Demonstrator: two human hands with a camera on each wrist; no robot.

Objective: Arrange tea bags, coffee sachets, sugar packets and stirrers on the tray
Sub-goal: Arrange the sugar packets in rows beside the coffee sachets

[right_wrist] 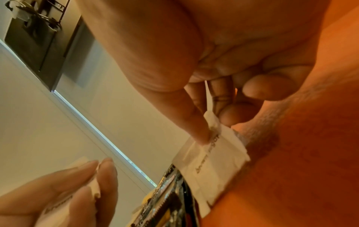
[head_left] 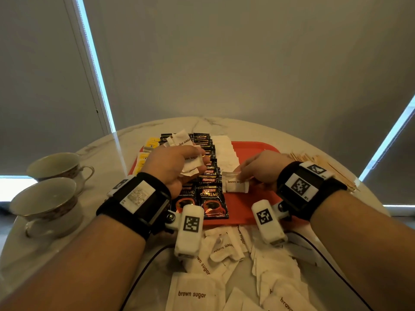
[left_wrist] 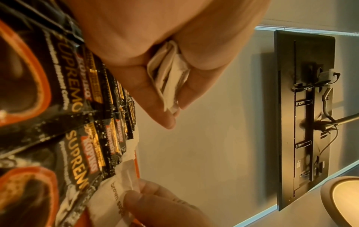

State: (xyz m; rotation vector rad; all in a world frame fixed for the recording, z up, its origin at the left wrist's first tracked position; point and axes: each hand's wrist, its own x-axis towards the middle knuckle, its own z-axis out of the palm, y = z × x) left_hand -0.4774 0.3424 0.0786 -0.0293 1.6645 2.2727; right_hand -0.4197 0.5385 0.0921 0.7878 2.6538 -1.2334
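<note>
Brown sugar packet (head_left: 236,184) pinched by right hand (head_left: 261,168), set on red tray (head_left: 253,205) beside coffee sachets (head_left: 212,202). Left hand (head_left: 174,163) clutched spare packets (head_left: 190,163). Risk: crooked placement disturbing sachets.

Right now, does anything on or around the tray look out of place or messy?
Yes. A loose heap of brown sugar packets lies jumbled off the tray, on the table's near edge, some crumpled. The stirrers also sit off the tray, to its right. On the tray, the coffee sachets overlap in tidy rows.
</note>
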